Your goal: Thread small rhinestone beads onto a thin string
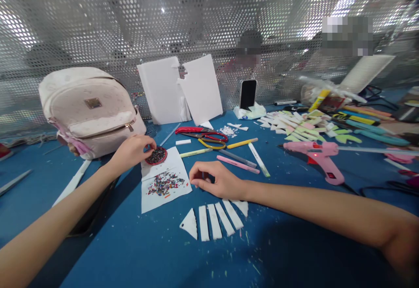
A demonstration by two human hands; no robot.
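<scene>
And here we have a slim, bare left forearm (65, 218) at lower left, tapering to a bare left hand (133, 150); over at right, our right forearm (314, 206), bare to the elbow (394, 231) (blurry down there), narrows to a bare right hand (222, 180) mid-frame.

Can't read any txt, no. or brand. Can see small metal plate (93, 102) on front of backpack (78, 124), but too blurred to make out. Same w/ faint marks on pink pen (238, 164), blue mark on soft white pack (242, 114) by phone (248, 94), dark marks on yellow tube (319, 100) & red switch (331, 176) on glue gun (322, 152) grip: all illegible, too sm.
</scene>
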